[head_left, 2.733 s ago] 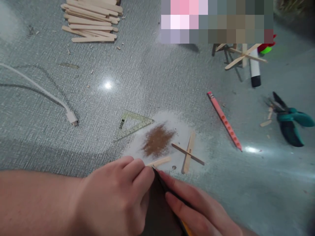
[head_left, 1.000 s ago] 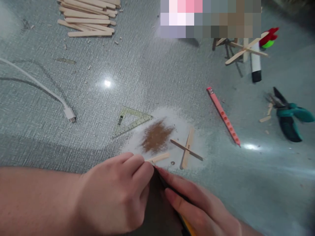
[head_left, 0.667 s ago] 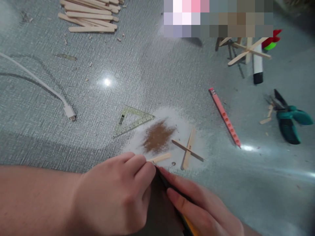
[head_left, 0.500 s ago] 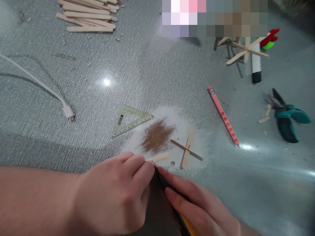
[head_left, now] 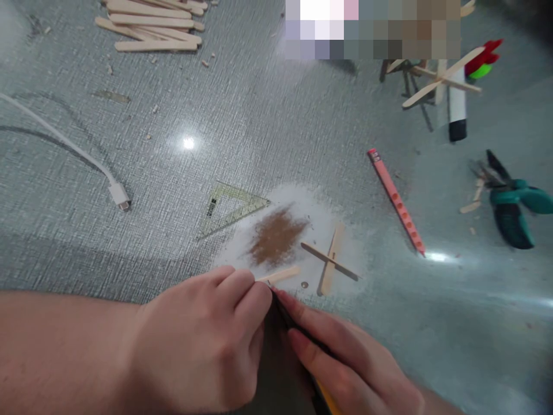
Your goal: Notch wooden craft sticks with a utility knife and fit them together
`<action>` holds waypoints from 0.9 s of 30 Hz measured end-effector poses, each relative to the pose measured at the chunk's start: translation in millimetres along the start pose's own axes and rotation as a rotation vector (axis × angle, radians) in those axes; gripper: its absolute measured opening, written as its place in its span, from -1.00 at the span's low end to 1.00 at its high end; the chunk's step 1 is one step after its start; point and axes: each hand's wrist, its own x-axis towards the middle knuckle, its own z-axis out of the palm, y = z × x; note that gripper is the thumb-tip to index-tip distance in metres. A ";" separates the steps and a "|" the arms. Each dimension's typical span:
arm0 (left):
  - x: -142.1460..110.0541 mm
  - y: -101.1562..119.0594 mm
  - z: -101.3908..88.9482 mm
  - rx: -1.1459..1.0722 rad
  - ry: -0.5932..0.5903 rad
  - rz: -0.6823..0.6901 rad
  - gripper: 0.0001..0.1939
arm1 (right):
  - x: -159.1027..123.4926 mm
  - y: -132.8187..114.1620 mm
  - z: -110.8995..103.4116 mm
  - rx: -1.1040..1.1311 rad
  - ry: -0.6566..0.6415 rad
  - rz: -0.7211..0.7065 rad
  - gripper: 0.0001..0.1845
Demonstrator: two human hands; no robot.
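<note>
My left hand (head_left: 211, 331) is closed in a pinch, with a wooden craft stick (head_left: 283, 273) poking out past its knuckles. Its fingertips are hidden behind the hand. In my right hand (head_left: 345, 351) is a slim, dark, file-like tool (head_left: 298, 331) with a yellow and black handle. The tool's tip meets the stick beside my left knuckles; whether they touch I cannot tell. Just beyond, brown dust (head_left: 279, 236) lies heaped on paler powder. Two crossed craft sticks (head_left: 330, 260) rest right of the dust, and a clear set square (head_left: 231, 210) lies to its left.
A pile of craft sticks (head_left: 151, 26) lies at the far left, above a white cable (head_left: 116, 193). To the right are a pink pencil (head_left: 397, 202), green-handled pliers (head_left: 512, 210), and a joined stick frame (head_left: 440, 80) by a white tube (head_left: 458, 109). Wood scraps dot the grey table (head_left: 259, 138).
The view has shifted slightly, so the pencil, pliers and stick frame appear a little farther right. Both hands keep nearly the same pose and grip.
</note>
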 end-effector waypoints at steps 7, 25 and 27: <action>0.4 0.6 0.1 -0.041 -0.024 -0.027 -0.75 | 11.3 -4.8 -22.0 -0.013 -0.179 -0.021 -0.61; 1.2 0.4 -0.2 -0.020 -0.015 -0.011 -0.71 | 8.1 5.9 -4.3 -0.029 0.063 -0.057 -0.63; 1.1 -1.2 -1.1 -0.006 -0.032 0.028 -0.71 | 2.6 9.9 2.6 -0.014 0.052 -0.057 -0.70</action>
